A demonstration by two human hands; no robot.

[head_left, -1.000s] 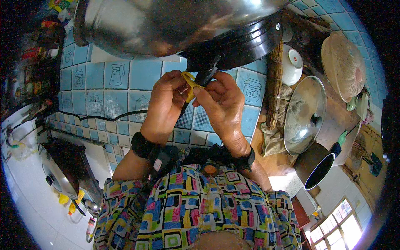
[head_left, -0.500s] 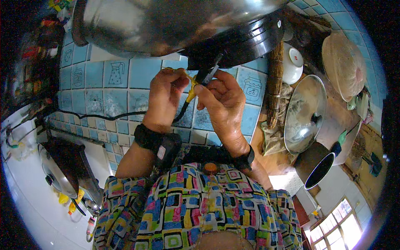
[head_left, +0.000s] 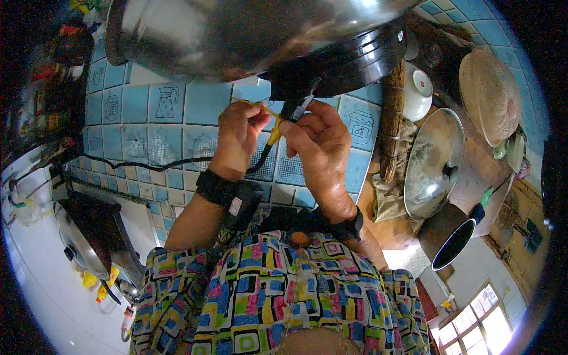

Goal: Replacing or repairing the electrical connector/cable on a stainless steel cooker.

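My left hand [head_left: 238, 127] is closed, thumb and fingertips pinching the upper end of a yellow strip [head_left: 274, 134], which looks like tape. My right hand [head_left: 322, 151] is closed around the strip's wrapped lower part and the black connector [head_left: 293, 109] just below the black base [head_left: 337, 65] of a large steel vessel [head_left: 236, 29]. A black cord [head_left: 157, 167] runs from under the yellow wrapping down between my hands and off leftward across the blue tiled surface [head_left: 201, 112]. Whether the strip is fixed to the connector or only held against it, I cannot tell.
To my right are a bundle of sticks [head_left: 390, 124], a white bowl [head_left: 418, 94], a glass lid [head_left: 433, 165], a mesh cover [head_left: 488, 97] and a dark pot [head_left: 452, 242]. At the lower left, another lid [head_left: 83, 242] lies beside a dark stove [head_left: 112, 228].
My left hand has shifted slightly right. The yellow strip, an open loop a second ago, is now drawn into a narrower strand above the wrapped part. My right hand stays at the connector.
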